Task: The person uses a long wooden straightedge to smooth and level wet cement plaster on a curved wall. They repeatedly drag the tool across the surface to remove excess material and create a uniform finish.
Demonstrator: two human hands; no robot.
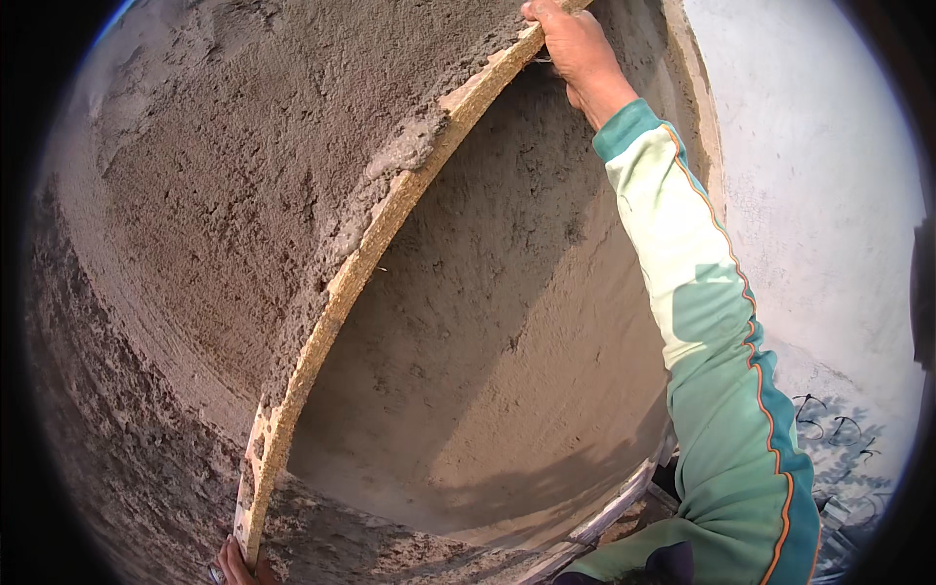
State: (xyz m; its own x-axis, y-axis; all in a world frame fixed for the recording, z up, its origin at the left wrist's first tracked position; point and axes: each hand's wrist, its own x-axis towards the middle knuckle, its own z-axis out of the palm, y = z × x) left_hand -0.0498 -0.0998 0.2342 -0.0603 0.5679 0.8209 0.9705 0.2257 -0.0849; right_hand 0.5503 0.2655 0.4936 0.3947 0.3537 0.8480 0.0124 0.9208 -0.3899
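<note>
A long, mortar-smeared wooden board [390, 213] runs diagonally from top centre down to the lower left, along the edge of rough wet plaster [205, 195]. My right hand [582, 60], in a green and pale sleeve, grips the board's upper end. My left hand [241, 567] grips its lower end at the bottom edge, mostly out of frame. Clumps of grey mortar [409, 146] cling along the board's left side. Right of the board is a recessed, smoother plastered surface [487, 292], partly in shadow.
A pale painted wall [809, 195] stands on the right, with dark scrawled marks low down. A darker, rougher plaster band [97, 351] curves along the left and bottom. A light-coloured strip [612, 492] edges the recess at lower right, beside some shadowed material I cannot make out.
</note>
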